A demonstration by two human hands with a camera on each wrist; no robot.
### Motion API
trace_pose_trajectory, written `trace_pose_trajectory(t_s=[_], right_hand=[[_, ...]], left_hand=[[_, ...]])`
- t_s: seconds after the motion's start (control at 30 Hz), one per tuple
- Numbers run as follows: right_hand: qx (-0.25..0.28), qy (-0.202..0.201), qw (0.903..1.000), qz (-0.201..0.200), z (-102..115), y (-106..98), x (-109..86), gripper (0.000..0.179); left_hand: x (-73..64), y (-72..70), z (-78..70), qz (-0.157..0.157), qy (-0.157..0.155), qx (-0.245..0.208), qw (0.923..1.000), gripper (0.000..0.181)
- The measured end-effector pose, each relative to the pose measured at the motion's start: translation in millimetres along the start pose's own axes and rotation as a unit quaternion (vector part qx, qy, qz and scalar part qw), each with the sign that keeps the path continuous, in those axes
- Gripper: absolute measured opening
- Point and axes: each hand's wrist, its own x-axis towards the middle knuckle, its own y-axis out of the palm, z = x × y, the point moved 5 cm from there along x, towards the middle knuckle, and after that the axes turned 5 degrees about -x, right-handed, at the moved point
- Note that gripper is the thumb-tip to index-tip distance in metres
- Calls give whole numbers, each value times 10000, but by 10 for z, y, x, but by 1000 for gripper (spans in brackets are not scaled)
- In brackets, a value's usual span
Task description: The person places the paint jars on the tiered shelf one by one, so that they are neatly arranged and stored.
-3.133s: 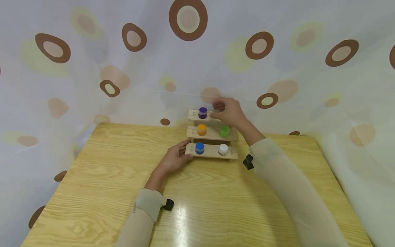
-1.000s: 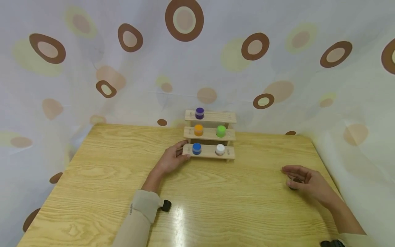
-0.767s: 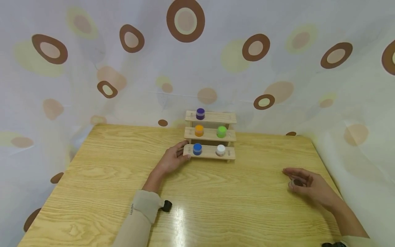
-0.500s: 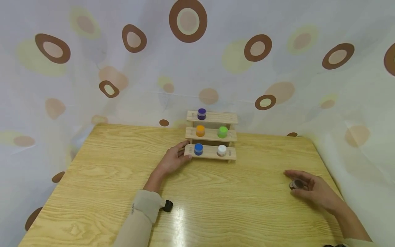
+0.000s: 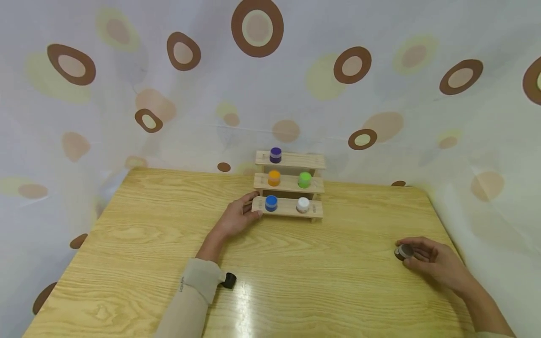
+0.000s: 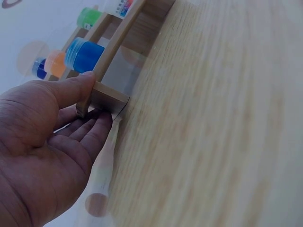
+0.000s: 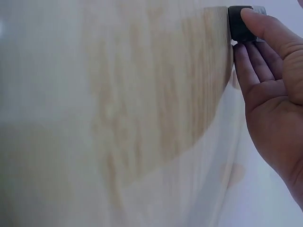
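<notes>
In the head view a small three-tier wooden rack (image 5: 291, 182) stands at the back of the table. My left hand (image 5: 236, 218) grips the left end of its lowest shelf; in the left wrist view the thumb lies on the shelf edge, fingers beneath. At the table's right side my right hand (image 5: 437, 263) pinches a dark paint jar (image 5: 404, 252) between thumb and fingers. In the right wrist view the thumb presses on the dark jar (image 6: 90, 54)-like small pot's counterpart, a black paint pot (image 7: 241, 23), close to the tabletop.
Purple (image 5: 275, 155), orange (image 5: 274, 178), green (image 5: 305, 180), blue (image 5: 271, 203) and white (image 5: 303, 204) paint jars stand on the rack's shelves. A patterned cloth (image 5: 194, 94) hangs behind the wooden table (image 5: 296, 272).
My right hand has gone from the rack's top shelf to the table's right side. Lately its fingers have closed on the dark jar. My left hand has stayed on the rack.
</notes>
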Motion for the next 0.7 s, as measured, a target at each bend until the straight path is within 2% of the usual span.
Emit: trace_pose_trajectory(t_s=[0.37,0.7], right_hand=[[-85,102,9999,-94,67,-76,134,45],[-561,51,9979,-325,480,-267,500,47]], left_hand=[[1,-6,-12,10,33,40,10000,68],[-6,-4,-14,31,73,25,10000,68]])
